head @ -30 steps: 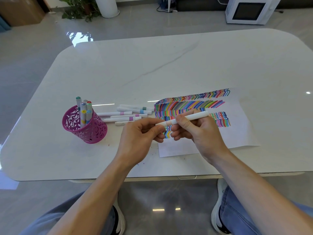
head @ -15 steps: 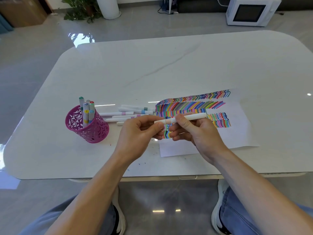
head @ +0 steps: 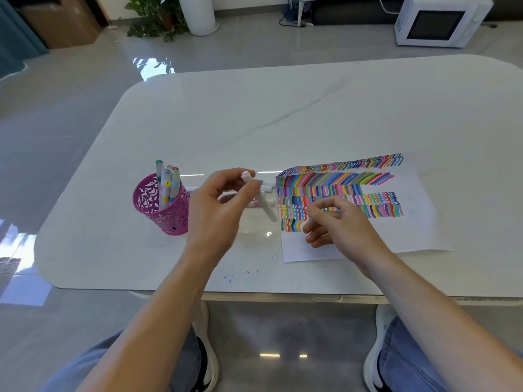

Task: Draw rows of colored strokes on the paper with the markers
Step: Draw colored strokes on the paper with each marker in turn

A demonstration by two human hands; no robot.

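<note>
Well, I have the left hand (head: pixel 218 210) pinching the white, pink-ended marker (head: pixel 264 206) near its top, with the white paper sheet (head: pixel 418 230) of colored strokes just right of the grip. The right hand (head: pixel 342 227) hovers blurred over that sheet, and I cannot tell its grip. I judge a pinch this light could drop the marker and smear the rows.

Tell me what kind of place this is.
Probably a living or dining area in a home, though a small office is possible. A large white table stands on a glossy tiled floor, with a potted plant and a microwave at the far side.
</note>
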